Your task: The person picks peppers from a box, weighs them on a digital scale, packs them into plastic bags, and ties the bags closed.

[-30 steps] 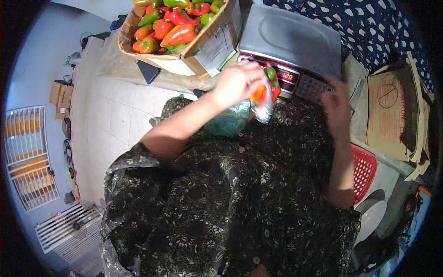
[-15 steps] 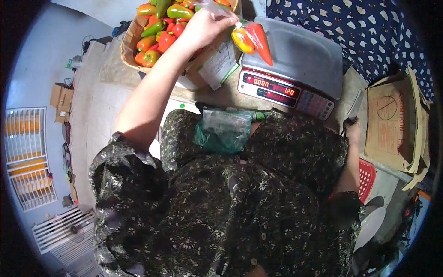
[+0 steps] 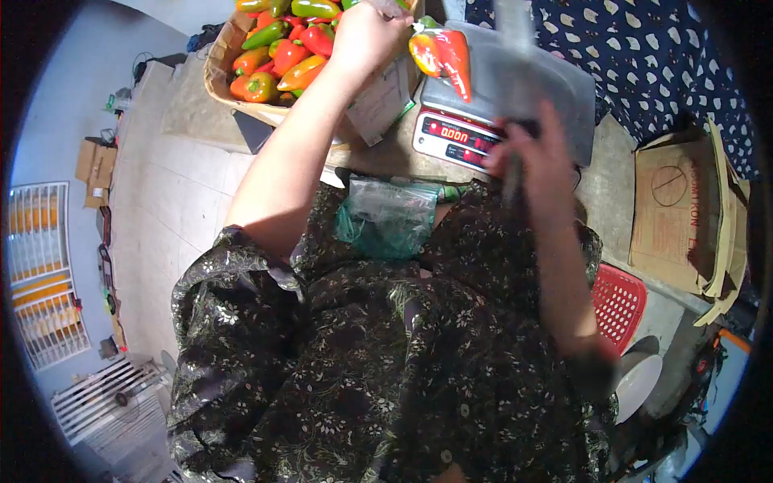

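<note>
The left hand (image 3: pixel 372 36) is closed on the gathered top of a clear bag of peppers (image 3: pixel 441 58), which hangs over the left edge of the scale (image 3: pixel 487 72); whether it touches the plate, I cannot tell. The right hand (image 3: pixel 535 153), blurred, grips a knife (image 3: pixel 515 28) in front of the scale, hiding part of the display (image 3: pixel 455 135), where 0.000 shows in red. Left of the scale, behind the left forearm, stands a box (image 3: pixel 216 74) of loose peppers, its label (image 3: pixel 378 113) unreadable. Right of the scale, a carton (image 3: pixel 664 221) bears red printing, only partly legible. Nearer the person than the scale, a green bag (image 3: pixel 386 217) lies on the lap.
</note>
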Tool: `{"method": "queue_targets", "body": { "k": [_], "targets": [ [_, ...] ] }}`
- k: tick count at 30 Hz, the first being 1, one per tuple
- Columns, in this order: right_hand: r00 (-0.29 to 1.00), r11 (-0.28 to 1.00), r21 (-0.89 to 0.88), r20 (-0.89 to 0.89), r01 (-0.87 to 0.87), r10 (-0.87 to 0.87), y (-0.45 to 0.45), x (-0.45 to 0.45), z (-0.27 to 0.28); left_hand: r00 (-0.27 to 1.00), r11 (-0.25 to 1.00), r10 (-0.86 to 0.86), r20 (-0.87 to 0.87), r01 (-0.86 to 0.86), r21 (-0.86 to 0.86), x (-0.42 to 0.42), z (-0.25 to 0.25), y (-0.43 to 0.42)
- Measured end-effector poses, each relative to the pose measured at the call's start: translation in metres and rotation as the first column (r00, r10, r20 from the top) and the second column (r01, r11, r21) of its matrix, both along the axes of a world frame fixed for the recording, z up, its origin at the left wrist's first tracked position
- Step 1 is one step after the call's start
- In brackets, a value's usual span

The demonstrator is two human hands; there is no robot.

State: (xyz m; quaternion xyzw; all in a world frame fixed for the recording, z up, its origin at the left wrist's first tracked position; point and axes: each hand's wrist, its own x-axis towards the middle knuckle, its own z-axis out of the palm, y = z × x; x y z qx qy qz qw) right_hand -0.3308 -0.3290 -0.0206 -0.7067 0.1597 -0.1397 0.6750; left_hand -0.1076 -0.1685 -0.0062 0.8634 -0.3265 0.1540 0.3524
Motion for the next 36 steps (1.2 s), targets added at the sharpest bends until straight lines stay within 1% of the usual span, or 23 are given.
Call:
{"method": "queue_targets", "body": {
  "k": [1, 2, 3, 4, 5, 6, 9, 10, 13, 16, 17, 19, 20, 23, 27, 28, 31, 34, 36],
  "targets": [
    [0.998, 0.998, 0.032, 0.018, -0.058, 0.057, 0.025, 0.010, 0.008, 0.997, 1.000, -0.004, 0.075, 0.006, -0.022, 0.008, -0.009, 0.001],
    [0.988, 0.990, 0.075, 0.109, -0.118, 0.110, 0.046, 0.017, 0.008, 0.989, 0.999, -0.004, 0.147, 0.010, -0.041, 0.012, -0.016, 0.003],
    [0.980, 0.979, 0.108, 0.124, -0.171, 0.158, 0.059, 0.024, 0.009, 0.990, 0.993, -0.022, 0.137, 0.038, -0.115, 0.012, -0.017, 0.003],
    [0.969, 0.965, 0.139, 0.138, -0.224, 0.205, 0.072, 0.031, 0.009, 0.995, 0.992, 0.011, 0.102, 0.002, -0.129, 0.014, -0.019, 0.003],
    [0.966, 0.951, 0.170, 0.073, -0.259, 0.250, 0.079, 0.038, 0.011, 0.997, 0.990, 0.041, 0.063, -0.032, -0.141, 0.016, -0.022, 0.003],
    [0.968, 0.954, 0.162, 0.030, -0.252, 0.250, 0.086, 0.043, 0.011, 0.997, 0.991, 0.081, 0.013, -0.079, -0.110, 0.013, -0.018, 0.004],
    [0.980, 0.971, 0.133, 0.024, -0.199, 0.197, 0.096, 0.053, 0.005, 0.998, 0.981, 0.069, -0.007, -0.069, -0.182, 0.013, -0.019, 0.005],
    [0.982, 0.973, 0.135, 0.004, -0.189, 0.190, 0.092, 0.049, 0.008, 0.997, 0.983, 0.066, -0.044, -0.072, -0.166, 0.008, -0.015, 0.001],
    [0.977, 0.976, 0.070, -0.040, -0.207, 0.210, 0.089, 0.049, 0.007, 0.985, 0.986, 0.076, -0.152, -0.097, -0.134, 0.006, -0.012, 0.000],
    [0.956, 0.963, -0.044, -0.140, -0.267, 0.259, 0.091, 0.047, 0.018, 0.969, 0.981, 0.112, -0.220, -0.143, -0.133, 0.003, -0.015, -0.001],
    [0.964, 0.949, -0.181, -0.116, -0.256, 0.238, 0.093, 0.047, 0.013, 0.968, 0.980, 0.116, -0.224, -0.149, -0.135, 0.003, -0.016, -0.003],
    [0.976, 0.872, -0.441, -0.061, -0.213, 0.208, 0.103, 0.051, 0.005, 0.964, 0.977, 0.125, -0.236, -0.161, -0.140, 0.002, -0.016, -0.003],
    [0.960, 0.871, -0.408, -0.160, -0.275, 0.228, 0.105, 0.053, 0.006, 0.961, 0.976, 0.130, -0.243, -0.168, -0.141, 0.002, -0.016, -0.003],
    [0.976, 0.869, -0.448, -0.041, -0.208, 0.212, 0.112, 0.061, -0.003, 0.960, 0.973, 0.120, -0.253, -0.164, -0.161, 0.000, -0.016, -0.002],
    [0.993, 0.859, -0.501, -0.002, -0.106, 0.121, 0.108, 0.067, -0.006, 0.948, 0.972, 0.140, -0.287, -0.187, -0.145, 0.000, -0.016, -0.002],
    [0.990, 0.858, -0.504, 0.029, -0.102, 0.135, 0.106, 0.068, -0.007, 0.948, 0.971, 0.135, -0.287, -0.184, -0.151, 0.000, -0.015, -0.002],
    [0.982, 0.738, -0.654, -0.043, -0.166, 0.183, 0.098, 0.067, -0.007, 0.948, 0.970, 0.132, -0.288, -0.184, -0.160, -0.002, -0.018, -0.006],
    [0.972, 0.681, -0.701, -0.081, -0.214, 0.222, 0.092, 0.074, -0.007, 0.943, 0.968, 0.138, -0.303, -0.193, -0.159, -0.001, -0.018, -0.006],
    [0.970, 0.685, -0.694, -0.080, -0.221, 0.231, 0.086, 0.083, -0.006, 0.931, 0.969, 0.130, -0.342, -0.193, -0.156, -0.003, -0.017, -0.006]
  ]
}}
